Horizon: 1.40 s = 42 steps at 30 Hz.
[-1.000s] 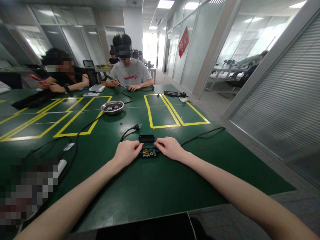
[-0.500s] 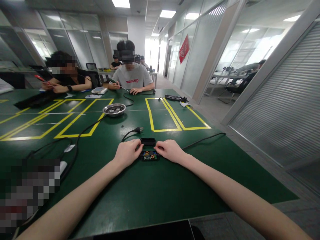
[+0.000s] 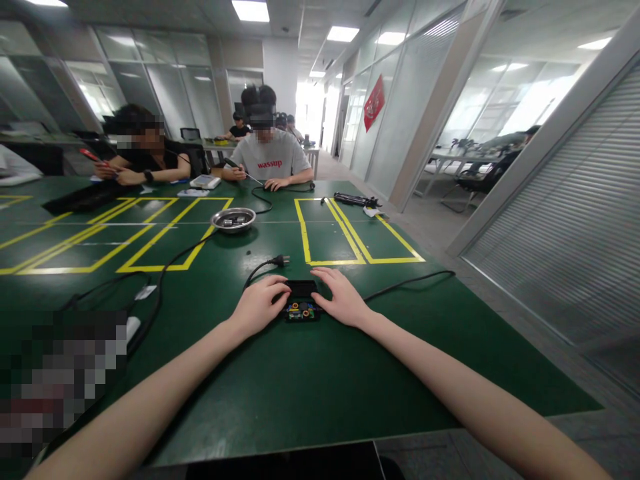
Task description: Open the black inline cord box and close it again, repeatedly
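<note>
A power adapter lies with its black case in two halves on the green table. The near half holds a circuit board (image 3: 301, 311) with copper-coloured coils and small parts. Just behind it is the hollow black cover (image 3: 303, 289), its inside facing me. My left hand (image 3: 261, 301) is at the left end of the case, thumb and fingers apart. At the right end is my right hand (image 3: 343, 298), fingers spread, its thumb close to the cover. Whether fingertips touch the case is hard to tell. A black power plug (image 3: 279, 261) on its cable lies behind my left hand.
A metal bowl (image 3: 233, 220) with small metal parts stands beyond my left hand. Yellow tape (image 3: 336, 262) marks the table (image 3: 320, 387). A cable (image 3: 410, 283) runs right; a folded black tripod (image 3: 356, 199) lies at the back. Two co-workers sit across, one holding a screwdriver.
My fingers have loosened from the ends of the cover and opened, the right hand's most clearly. The cover now sits closer to the circuit board half. The view has shifted slightly.
</note>
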Motion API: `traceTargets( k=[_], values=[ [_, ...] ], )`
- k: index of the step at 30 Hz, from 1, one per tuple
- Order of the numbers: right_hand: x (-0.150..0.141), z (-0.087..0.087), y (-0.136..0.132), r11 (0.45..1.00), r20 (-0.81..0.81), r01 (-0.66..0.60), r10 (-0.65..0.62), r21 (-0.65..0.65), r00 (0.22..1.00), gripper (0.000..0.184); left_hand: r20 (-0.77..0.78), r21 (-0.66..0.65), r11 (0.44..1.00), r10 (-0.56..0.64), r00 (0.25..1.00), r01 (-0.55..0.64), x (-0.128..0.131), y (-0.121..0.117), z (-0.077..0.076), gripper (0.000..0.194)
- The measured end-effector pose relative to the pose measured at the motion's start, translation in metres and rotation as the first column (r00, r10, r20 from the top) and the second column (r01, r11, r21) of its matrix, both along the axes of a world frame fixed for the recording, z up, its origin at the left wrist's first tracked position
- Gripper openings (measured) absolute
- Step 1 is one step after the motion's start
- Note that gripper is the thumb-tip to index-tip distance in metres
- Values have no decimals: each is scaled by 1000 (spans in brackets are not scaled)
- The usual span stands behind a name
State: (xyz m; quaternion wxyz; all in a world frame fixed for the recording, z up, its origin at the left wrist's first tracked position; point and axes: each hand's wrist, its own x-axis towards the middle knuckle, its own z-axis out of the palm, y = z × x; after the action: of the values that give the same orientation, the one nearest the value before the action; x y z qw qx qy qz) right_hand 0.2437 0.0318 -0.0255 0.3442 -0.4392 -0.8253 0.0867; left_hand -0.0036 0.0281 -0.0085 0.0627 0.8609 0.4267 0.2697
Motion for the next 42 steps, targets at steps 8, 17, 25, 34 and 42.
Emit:
traceTargets(
  k=[8, 17, 25, 34, 42],
  values=[
    [3, 7, -3, 979, -85, -167, 158, -112, 984, 31, 268, -76, 990, -98, 959, 122, 1, -4, 2, 20],
    [1, 17, -13, 940, -214, -333, 311, -73, 926, 16, 52, -108, 963, -242, 969, 246, -6, -9, 13, 58],
    [0, 23, -18, 890, -198, -454, 438, -44, 877, 20, 97, -104, 952, -278, 956, 287, -4, -11, 14, 39],
    [2, 20, -17, 886, -145, -459, 446, -72, 883, 34, 160, -59, 932, -345, 925, 358, -1, -13, 11, 26],
    [4, 21, -19, 896, -119, -440, 431, -66, 895, 29, 127, -63, 942, -320, 939, 329, -3, -13, 11, 30]
  ],
)
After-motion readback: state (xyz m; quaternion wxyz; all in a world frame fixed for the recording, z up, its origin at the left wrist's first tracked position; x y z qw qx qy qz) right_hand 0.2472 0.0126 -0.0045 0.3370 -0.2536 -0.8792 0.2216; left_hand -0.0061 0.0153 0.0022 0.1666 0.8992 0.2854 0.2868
